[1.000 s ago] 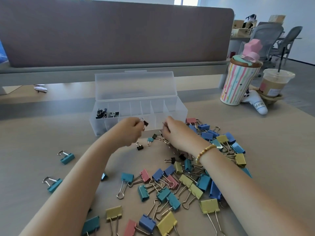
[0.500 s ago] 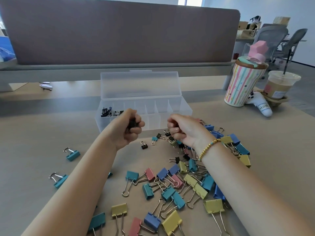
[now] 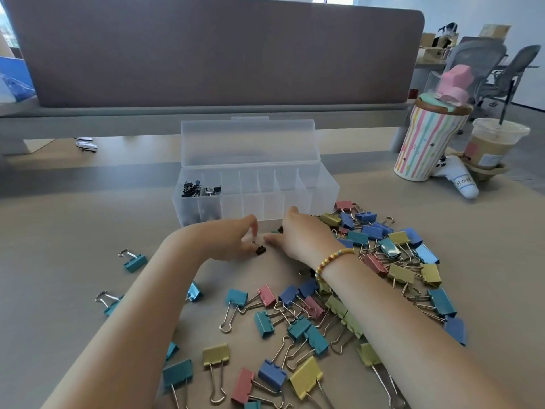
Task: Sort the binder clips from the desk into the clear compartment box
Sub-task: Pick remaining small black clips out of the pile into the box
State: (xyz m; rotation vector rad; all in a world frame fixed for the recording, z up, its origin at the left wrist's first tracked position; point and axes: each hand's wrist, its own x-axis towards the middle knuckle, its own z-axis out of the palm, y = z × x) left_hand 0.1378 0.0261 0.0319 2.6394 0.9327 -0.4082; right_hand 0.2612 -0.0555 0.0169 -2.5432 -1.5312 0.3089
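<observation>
Left hand (image 3: 236, 240) pinches a small black clip (image 3: 260, 250) on the desk (image 3: 59, 231), just before the clear box (image 3: 256, 190).
Right hand (image 3: 300, 236) rests open beside it; coloured clips (image 3: 383, 252) lie scattered around; a grey partition (image 3: 212, 51) stands behind, office chairs (image 3: 483, 63) beyond.

Half a second ago the left hand (image 3: 233, 240) was raised as a closed fist in front of the clear compartment box (image 3: 295, 202); now it is lowered to the counter (image 3: 59, 231) at the centre of the frame, fingertips pinching a small black binder clip (image 3: 260, 249). The right hand (image 3: 303, 236), earlier curled over the small clips at the heap's upper edge, now lies flatter. Its fingers stretch left toward that same black clip.
</observation>
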